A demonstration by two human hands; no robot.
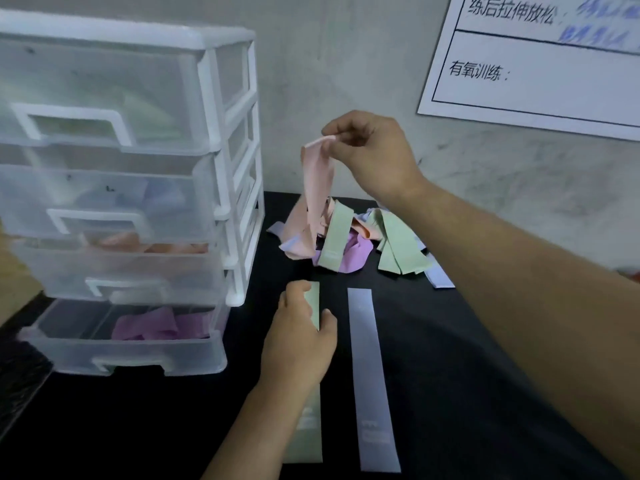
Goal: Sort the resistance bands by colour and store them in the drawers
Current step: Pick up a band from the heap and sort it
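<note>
My right hand (374,154) pinches the top of a pink band (317,188) and holds it up above a mixed pile of bands (360,240) in pink, green, purple and blue by the wall. My left hand (299,337) rests on a green band (306,438) laid flat on the black table, its thumb and fingers curled over the band's edges. A blue band (370,375) lies flat just right of it. A translucent drawer unit (117,188) at the left has its lower drawers pulled out; the lowest drawer (131,344) holds purple bands.
Green, blue and pink bands show through the upper drawers. A white printed sheet (540,64) hangs on the grey wall at the upper right. The black table (138,427) reaches the near edge of view.
</note>
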